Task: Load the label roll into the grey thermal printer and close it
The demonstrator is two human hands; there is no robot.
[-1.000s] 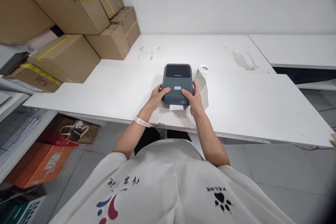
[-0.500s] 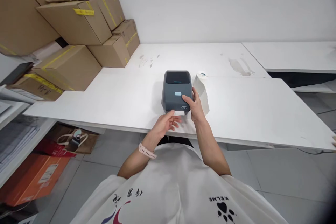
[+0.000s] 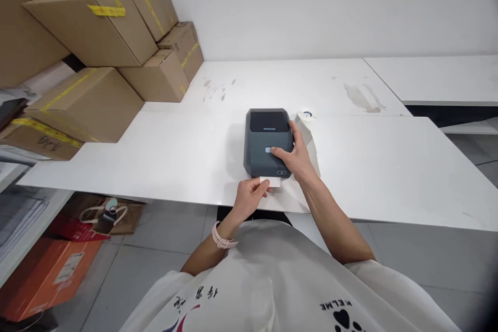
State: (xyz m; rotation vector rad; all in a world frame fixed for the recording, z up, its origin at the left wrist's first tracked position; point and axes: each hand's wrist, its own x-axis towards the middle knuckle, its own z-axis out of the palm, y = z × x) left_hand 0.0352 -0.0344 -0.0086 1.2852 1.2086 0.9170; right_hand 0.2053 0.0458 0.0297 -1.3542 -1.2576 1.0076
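A dark grey label printer sits on the white table, a white label sticking out of its front slot. My left hand pinches the left part of that label between thumb and fingers. My right hand grips the printer's right side; its thumb touches the pale button on top, and its other fingers wrap over the far right edge. Partly behind my right hand lies a strip of white backing paper, with a small roll at its far end.
Cardboard boxes with yellow tape are stacked at the table's left end. A shelf stands lower left, near an orange box and a paper bag on the floor. The white table runs right, with a wall behind.
My left hand has closed from loose fingers into a pinch on the label, which shows more plainly. My right thumb now lies at the button's edge. The whole view has shifted slightly.
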